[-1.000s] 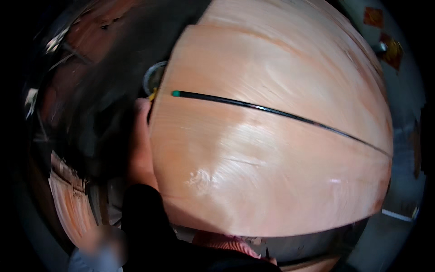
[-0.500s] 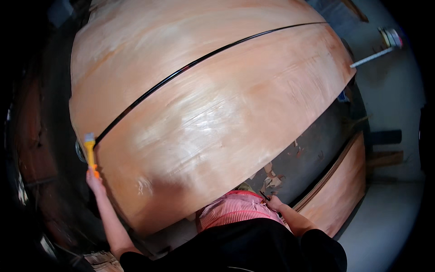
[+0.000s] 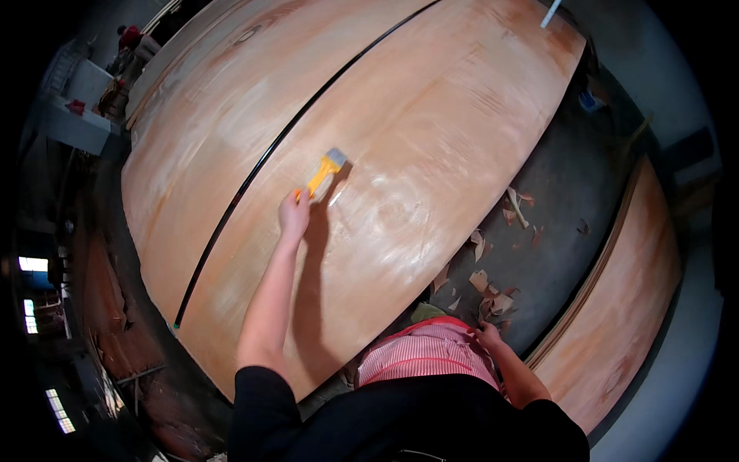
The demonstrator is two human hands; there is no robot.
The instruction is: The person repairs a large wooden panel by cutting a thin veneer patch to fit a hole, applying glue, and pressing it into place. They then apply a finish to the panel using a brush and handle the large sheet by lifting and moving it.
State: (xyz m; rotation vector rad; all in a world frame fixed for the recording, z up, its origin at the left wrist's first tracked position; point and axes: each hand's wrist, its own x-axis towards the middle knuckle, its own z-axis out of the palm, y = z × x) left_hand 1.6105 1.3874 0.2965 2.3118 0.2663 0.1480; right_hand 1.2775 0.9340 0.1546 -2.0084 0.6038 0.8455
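My left hand [image 3: 294,214] is closed round the handle of a yellow tool with a flat grey head [image 3: 320,175]. Whether that head is a blade or bristles I cannot tell. It is over the middle of a large pale-brown wood veneer sheet [image 3: 431,169], its shadow falling on the sheet close by. To the left of this hand, a long thin black strip [image 3: 262,162] lies across the sheet. My right hand [image 3: 486,337] is down by my red-and-white striped apron [image 3: 431,356], its fingers closed; what they hold is too small to make out.
Torn veneer scraps [image 3: 493,296] litter the dark floor to the right of the sheet. A stack of wood sheets [image 3: 616,308] stands at the right. Broken brown sheets [image 3: 115,300] lie at the left. Far off at the upper left is another person [image 3: 131,37].
My left hand has brought the yellow tool from the sheet's left edge, beside the strip's end, inward to the right. The view has turned. A small dark tool showed at my right hand earlier.
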